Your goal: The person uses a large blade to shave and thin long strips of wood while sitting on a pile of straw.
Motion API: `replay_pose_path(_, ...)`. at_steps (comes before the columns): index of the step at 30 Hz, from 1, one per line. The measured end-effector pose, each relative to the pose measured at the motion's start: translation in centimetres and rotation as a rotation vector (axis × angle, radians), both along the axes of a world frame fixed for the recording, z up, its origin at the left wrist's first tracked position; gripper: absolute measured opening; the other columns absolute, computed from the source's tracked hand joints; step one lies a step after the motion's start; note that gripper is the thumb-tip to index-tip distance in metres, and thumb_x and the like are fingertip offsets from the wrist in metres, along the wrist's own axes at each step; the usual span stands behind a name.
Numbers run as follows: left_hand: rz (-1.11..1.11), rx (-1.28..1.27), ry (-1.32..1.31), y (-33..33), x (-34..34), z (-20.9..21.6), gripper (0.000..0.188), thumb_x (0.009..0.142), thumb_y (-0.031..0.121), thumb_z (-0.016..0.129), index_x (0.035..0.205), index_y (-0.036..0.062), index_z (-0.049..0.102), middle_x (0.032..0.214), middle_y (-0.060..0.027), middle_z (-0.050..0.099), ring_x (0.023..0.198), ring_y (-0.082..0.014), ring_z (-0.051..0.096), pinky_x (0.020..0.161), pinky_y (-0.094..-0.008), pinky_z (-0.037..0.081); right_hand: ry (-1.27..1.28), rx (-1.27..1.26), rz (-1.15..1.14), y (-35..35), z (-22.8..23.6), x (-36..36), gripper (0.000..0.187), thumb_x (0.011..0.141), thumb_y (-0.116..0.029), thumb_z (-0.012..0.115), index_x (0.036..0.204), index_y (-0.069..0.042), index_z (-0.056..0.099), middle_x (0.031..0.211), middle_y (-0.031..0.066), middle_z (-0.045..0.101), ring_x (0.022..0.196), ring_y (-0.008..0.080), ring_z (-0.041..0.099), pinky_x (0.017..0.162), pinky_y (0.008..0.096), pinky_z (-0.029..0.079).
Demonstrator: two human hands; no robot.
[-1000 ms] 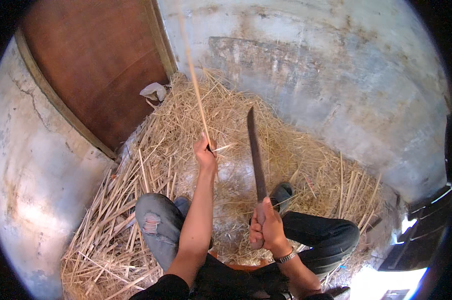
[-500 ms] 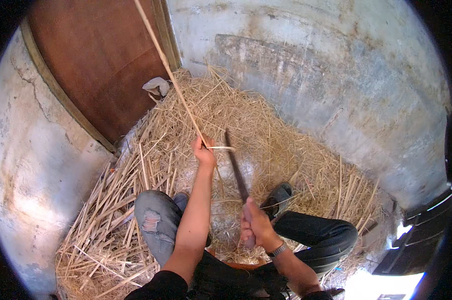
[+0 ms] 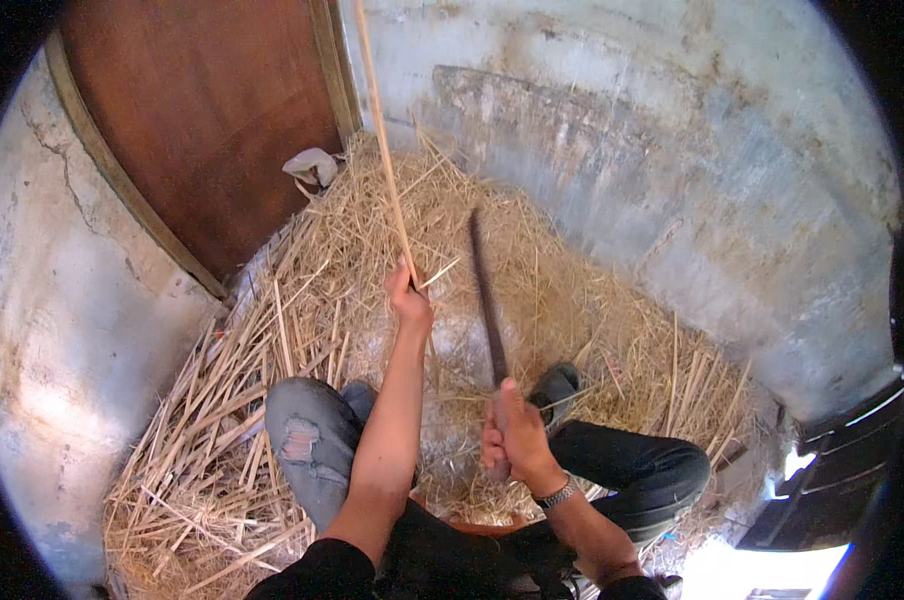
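My left hand (image 3: 410, 298) is closed round a long, thin bamboo strip (image 3: 385, 150) that rises past the upper edge of the view. A short pale sliver (image 3: 442, 271) juts to the right from beside that fist, and the strip's lower end shows faintly below it. In my right hand (image 3: 518, 436) is the handle of a long, dark-bladed machete (image 3: 486, 295). Its blade points up and away, to the right of the strip and apart from it. My fingers cover most of the handle.
Pale shavings (image 3: 532, 250) and split strips (image 3: 242, 400) cover the floor around my bent legs. A brown door (image 3: 202, 120) stands at the far left, with a white bag (image 3: 313, 166) by its foot. Stained walls (image 3: 672, 150) enclose the corner.
The machete has moved up and slightly right, away from the sliver it was close to. The strip stands more upright, its upper part swung right. My left hand has barely moved.
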State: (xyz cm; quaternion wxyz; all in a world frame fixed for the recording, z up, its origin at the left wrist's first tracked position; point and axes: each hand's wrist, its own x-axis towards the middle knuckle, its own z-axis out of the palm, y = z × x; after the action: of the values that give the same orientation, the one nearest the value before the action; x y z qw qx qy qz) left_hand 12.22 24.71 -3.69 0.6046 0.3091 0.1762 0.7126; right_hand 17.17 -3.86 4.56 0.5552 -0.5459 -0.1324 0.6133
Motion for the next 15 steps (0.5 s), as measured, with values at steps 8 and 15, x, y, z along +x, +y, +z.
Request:
replay_pose_path(8, 0.019, 0.032, -0.025, 0.6, -1.1, -1.5, 0.044, 0.100, 0.031, 0.054, 0.062, 0.0098, 0.047, 0.051, -0.0015, 0.040, 0.042, -0.0124, 0.030, 0.046, -0.0300, 0.023, -0.198, 0.009, 0.225, -2.8, -5.7, -2.5, 0.060, 0.098, -0.067, 0.041, 0.082, -0.009, 0.045, 0.056, 0.0002, 0.039, 0.043, 0.0117, 0.040, 0.041, 0.0306, 0.038)
replay_pose_path(15, 0.056, 0.037, 0.098, 0.3, -3.0, -0.8, 0.048, 0.102, 0.035, 0.050, 0.061, 0.0104, 0.051, 0.049, -0.0009, 0.042, 0.041, -0.0106, 0.035, 0.043, -0.0285, 0.025, 0.059, -0.089, 0.138, -1.2, -2.0, -0.1, 0.061, 0.095, -0.069, 0.046, 0.084, -0.009, 0.047, 0.059, -0.0004, 0.041, 0.042, 0.0133, 0.040, 0.042, 0.0322, 0.042)
